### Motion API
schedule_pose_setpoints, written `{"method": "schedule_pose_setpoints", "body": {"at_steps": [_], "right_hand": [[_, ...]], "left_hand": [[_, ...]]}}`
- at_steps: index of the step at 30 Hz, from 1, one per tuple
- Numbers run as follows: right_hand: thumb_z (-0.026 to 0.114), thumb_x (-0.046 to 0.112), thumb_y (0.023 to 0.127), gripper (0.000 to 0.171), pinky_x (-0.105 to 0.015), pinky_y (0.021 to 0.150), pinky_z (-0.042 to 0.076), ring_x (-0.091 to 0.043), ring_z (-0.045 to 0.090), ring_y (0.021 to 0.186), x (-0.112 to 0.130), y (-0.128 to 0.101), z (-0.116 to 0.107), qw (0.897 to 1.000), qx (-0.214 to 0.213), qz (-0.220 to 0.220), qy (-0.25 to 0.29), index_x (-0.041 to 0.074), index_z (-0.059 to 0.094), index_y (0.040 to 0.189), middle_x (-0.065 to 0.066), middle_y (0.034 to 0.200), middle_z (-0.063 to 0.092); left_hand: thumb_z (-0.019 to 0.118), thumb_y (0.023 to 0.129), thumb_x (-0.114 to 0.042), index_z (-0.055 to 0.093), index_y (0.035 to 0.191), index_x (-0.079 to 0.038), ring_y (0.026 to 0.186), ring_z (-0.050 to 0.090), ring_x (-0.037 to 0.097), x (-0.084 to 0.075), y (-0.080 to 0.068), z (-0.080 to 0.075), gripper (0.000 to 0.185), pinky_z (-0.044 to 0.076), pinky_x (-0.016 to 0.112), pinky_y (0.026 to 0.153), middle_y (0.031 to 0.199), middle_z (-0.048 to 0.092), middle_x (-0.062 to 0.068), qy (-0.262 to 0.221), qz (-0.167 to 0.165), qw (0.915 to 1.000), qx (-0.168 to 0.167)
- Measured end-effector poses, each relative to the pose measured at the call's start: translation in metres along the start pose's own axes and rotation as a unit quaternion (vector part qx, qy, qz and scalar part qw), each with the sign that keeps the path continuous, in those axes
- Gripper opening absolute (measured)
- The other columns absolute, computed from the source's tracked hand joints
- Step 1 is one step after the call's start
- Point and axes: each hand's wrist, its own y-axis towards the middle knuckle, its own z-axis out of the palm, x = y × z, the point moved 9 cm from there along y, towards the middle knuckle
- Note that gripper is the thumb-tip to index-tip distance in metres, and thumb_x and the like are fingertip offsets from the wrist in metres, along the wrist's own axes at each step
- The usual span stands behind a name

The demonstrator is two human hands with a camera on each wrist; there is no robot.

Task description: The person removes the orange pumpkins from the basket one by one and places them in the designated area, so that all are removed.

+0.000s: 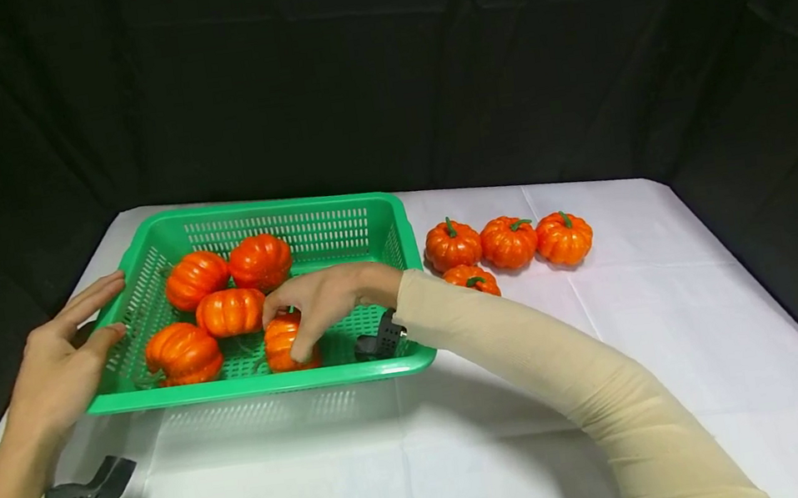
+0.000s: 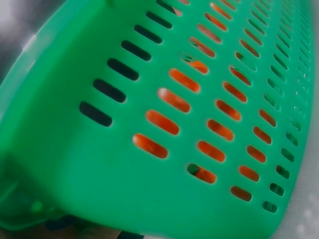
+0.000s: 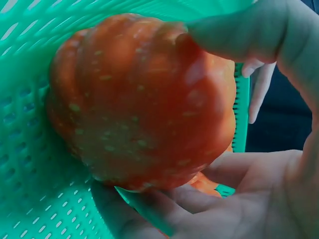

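Black drape [image 1: 376,75] hangs behind; creased white tablecloth [image 1: 272,493] lies below.

White table [image 1: 721,341]: bright, with soft gray shadows under the right sleeve [image 1: 533,349] and by the near side of the basket [image 1: 250,385].
Black cloth [image 1: 376,75]: very dark, only faint folds show.
Pumpkins [image 1: 260,263]: little shiny spots on them.
Left wrist view: blurry and hazy, hole edges look fuzzy.
Right wrist view: dim; the held pumpkin [image 3: 144,109] is shaded, the green behind it glows.
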Motion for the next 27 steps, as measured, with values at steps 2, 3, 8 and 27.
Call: {"method": "schedule_pose_setpoints", "body": {"at_steps": [2,3,8,27], "right_hand": [[0.074,0.013,0.084,0.056,-0.026,0.092,0.048,-0.016,0.050,0.112,0.000,0.001,0.003,1.000,0.014,-0.004,0.003,0.012,0.054,0.137,-0.001,0.129,0.053],[0.073,0.011,0.084,0.056,-0.026,0.090,0.049,-0.016,0.050,0.111,-0.001,0.001,0.004,1.000,0.021,-0.004,0.006,0.013,0.053,0.137,-0.001,0.129,0.052],[0.068,0.001,0.084,0.061,-0.027,0.084,0.049,-0.017,0.050,0.108,-0.001,0.002,0.009,0.999,0.043,-0.010,0.010,0.014,0.049,0.140,-0.004,0.130,0.049],[0.078,0.017,0.087,0.063,-0.026,0.086,0.050,-0.018,0.059,0.101,-0.003,0.000,0.011,0.998,0.036,-0.005,-0.047,0.012,0.039,0.136,-0.006,0.115,0.060]], "left_hand": [[0.051,0.108,-0.014,0.048,0.158,-0.014,0.146,0.037,0.024,0.000,0.000,0.001,0.050,0.034,0.005,0.090,0.164,0.039,0.001,0.001,0.000,1.0000,0.001],[0.051,0.108,-0.014,0.048,0.158,-0.014,0.145,0.037,0.024,0.001,0.000,0.001,0.050,0.034,0.004,0.089,0.164,0.039,0.001,0.002,0.000,1.0000,0.001],[0.051,0.107,-0.014,0.048,0.158,-0.014,0.142,0.039,0.024,0.001,-0.001,0.002,0.050,0.034,0.005,0.088,0.164,0.039,0.002,0.002,0.001,1.0000,0.002],[0.050,0.109,-0.016,0.047,0.159,-0.015,0.149,0.033,0.023,0.000,-0.002,0.000,0.050,0.033,0.015,0.104,0.165,0.037,-0.001,0.004,-0.003,1.0000,0.004]]}}
